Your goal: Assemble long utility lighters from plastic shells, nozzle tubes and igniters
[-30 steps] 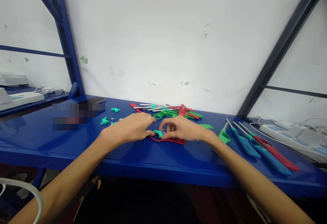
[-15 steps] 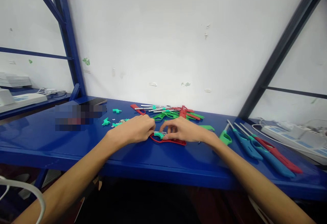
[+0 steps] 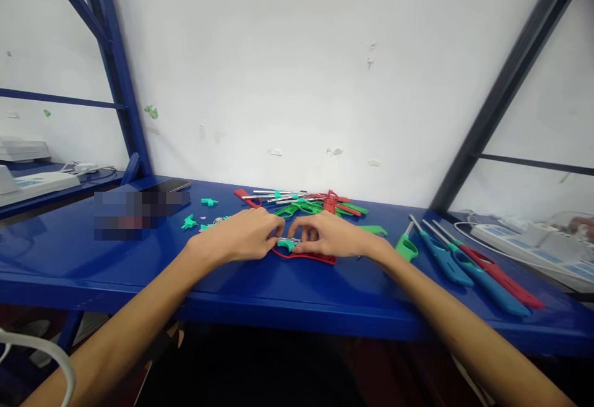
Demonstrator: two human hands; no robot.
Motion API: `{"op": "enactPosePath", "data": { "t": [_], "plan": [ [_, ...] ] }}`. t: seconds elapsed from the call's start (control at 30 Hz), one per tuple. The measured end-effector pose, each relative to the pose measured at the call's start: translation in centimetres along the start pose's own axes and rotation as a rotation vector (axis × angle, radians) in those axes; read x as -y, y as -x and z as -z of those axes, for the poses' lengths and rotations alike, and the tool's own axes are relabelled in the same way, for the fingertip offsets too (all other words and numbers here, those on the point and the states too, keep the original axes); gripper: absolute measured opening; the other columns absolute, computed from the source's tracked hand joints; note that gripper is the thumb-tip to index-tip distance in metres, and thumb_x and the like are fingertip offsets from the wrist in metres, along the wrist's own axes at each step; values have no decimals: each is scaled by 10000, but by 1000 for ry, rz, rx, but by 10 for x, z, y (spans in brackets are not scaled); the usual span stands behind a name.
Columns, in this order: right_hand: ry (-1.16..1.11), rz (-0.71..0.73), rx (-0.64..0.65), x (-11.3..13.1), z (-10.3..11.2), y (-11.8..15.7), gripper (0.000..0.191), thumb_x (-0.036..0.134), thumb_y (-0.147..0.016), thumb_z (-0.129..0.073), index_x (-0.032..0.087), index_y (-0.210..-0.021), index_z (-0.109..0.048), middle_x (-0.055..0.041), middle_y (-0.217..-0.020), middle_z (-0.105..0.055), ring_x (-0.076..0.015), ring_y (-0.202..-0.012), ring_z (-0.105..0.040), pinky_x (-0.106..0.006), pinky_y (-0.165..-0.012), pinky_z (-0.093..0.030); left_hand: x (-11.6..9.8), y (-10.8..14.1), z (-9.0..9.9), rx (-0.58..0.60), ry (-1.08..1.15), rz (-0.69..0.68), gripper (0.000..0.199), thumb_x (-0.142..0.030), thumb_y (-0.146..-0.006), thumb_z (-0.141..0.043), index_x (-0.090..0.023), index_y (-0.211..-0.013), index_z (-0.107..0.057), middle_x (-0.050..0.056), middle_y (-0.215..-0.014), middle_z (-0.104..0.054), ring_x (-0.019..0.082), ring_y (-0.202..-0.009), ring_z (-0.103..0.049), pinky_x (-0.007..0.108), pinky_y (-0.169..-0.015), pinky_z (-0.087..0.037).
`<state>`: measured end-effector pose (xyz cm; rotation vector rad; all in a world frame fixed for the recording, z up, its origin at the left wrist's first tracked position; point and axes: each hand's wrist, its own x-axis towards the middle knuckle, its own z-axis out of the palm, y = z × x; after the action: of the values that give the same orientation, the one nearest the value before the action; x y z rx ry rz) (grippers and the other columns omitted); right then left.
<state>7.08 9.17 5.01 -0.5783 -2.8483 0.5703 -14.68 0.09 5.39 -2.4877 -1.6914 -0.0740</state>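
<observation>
1. So the red lighter shell half (image 3: 316, 258) is lying on the table (image 3: 278, 289), front and center, with a teal trigger piece (image 3: 286, 245) at its left part.
2. Both hands are on it. Left hand (image 3: 253, 232) is curled up, thumb and fingertips nearly together at the trigger's left end; can't tell if it's really gripping.
3. Right hand (image 3: 331, 234) makes a loose C, thumb against the trigger's right side; can't tell how firm that is either.
4. Just behind: a messy pile of metal tubes (image 3: 266, 193), green shell parts (image 3: 292, 209) and red shell parts (image 3: 330, 201).
5. Off left, loose teal pieces (image 3: 189, 222).
6. Off right, a green lighter (image 3: 407, 248), two blue lighters (image 3: 448, 263) and a red lighter (image 3: 503, 277).
</observation>
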Motion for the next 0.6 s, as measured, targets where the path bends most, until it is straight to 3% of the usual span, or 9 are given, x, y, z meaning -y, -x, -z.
{"op": "enactPosePath", "data": {
  "t": [0.6],
  "plan": [
    [3,-22,4,2,1,1,289,432,-946,-720,220,-1140,-683,-14,-838,-738,-181,-713,-663,-280,-633,-426,2,-3,-6,-26,9,-41,204,-338,-1039,-624,-142,-1020,-678,15,-908,-691,157,-806,-679,349,-774,-599]
  ]
}}
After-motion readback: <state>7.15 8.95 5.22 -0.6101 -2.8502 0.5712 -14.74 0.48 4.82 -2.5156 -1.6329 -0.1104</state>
